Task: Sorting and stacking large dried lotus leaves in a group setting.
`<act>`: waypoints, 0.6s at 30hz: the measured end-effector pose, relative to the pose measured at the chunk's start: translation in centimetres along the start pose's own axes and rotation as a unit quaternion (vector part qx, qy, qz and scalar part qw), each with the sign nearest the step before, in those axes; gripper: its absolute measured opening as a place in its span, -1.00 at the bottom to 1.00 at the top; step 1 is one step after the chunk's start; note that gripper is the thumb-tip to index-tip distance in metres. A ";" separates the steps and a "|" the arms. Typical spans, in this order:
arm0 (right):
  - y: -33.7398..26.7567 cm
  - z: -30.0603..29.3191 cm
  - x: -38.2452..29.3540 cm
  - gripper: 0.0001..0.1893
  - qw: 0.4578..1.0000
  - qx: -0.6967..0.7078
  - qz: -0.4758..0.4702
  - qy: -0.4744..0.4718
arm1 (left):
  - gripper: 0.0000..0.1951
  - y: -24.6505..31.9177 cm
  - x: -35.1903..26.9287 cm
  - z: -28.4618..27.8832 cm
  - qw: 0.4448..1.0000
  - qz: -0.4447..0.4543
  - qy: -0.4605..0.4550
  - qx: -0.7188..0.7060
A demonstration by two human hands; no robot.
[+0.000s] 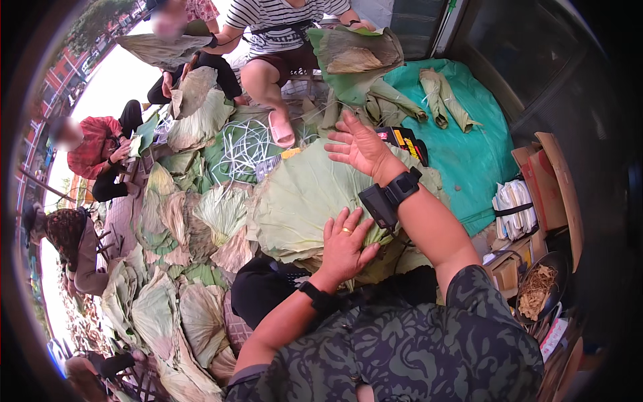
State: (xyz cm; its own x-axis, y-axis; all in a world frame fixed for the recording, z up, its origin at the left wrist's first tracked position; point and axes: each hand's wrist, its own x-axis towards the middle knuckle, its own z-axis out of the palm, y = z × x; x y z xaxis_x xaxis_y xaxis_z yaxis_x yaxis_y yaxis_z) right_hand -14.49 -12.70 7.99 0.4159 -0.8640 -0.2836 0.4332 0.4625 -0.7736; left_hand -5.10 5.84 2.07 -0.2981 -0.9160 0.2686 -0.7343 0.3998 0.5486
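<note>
A stack of large dried lotus leaves (301,196) lies before me over my lap. My left hand (346,246), with a ring on one finger, rests spread and flat on the near part of the top leaf. Above the far right part of the stack is my right hand (359,145), palm turned up and fingers apart, holding nothing. Just beyond it lies a black, red and yellow package (406,143). White plastic strips (243,151) form a loose tangle past the stack's far left edge.
More dried leaves (155,311) cover the ground at left. Rolled, tied leaf bundles (444,98) lie on a green tarp (467,166). Cardboard boxes (545,186) and a black pan (542,286) stand at right. Several people sit ahead and at left; one holds a leaf (359,55).
</note>
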 end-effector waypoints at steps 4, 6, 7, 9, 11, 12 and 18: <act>1.7 1.3 0.9 -0.13 0.999 -0.030 0.021 -0.021 | -0.49 0.2 0.2 -0.1 1.000 -0.009 -0.028 -0.004; 2.4 1.6 0.7 -0.14 0.999 -0.034 0.031 -0.024 | -0.49 0.2 0.2 -0.4 0.999 -0.003 -0.046 -0.005; 2.6 1.6 0.6 -0.16 0.998 -0.036 0.037 -0.023 | -0.49 0.2 0.1 -0.4 0.999 -0.004 -0.044 -0.006; 2.8 1.7 0.3 -0.14 0.999 -0.030 0.036 -0.020 | -0.49 0.0 0.0 -0.4 0.999 -0.004 -0.038 -0.007; 2.6 1.7 0.1 -0.11 0.999 -0.023 0.032 -0.015 | -0.49 0.0 -0.1 -0.4 0.999 -0.003 -0.032 -0.006; 2.5 1.8 0.0 -0.07 0.999 -0.010 0.030 -0.010 | -0.49 -0.1 -0.1 -0.4 1.000 -0.003 -0.030 -0.004; 2.1 3.1 -0.2 -0.02 0.998 0.057 0.011 0.004 | -0.47 -0.4 -0.1 -0.2 0.999 0.000 -0.032 0.011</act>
State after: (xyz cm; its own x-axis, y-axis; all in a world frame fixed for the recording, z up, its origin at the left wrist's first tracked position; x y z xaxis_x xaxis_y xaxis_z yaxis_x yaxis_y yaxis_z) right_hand -11.15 -10.99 8.20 0.4204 -0.8550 -0.3036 0.5133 0.5000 -0.6975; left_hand -4.63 5.80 1.94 -0.3370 -0.9163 0.2166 -0.7472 0.4002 0.5306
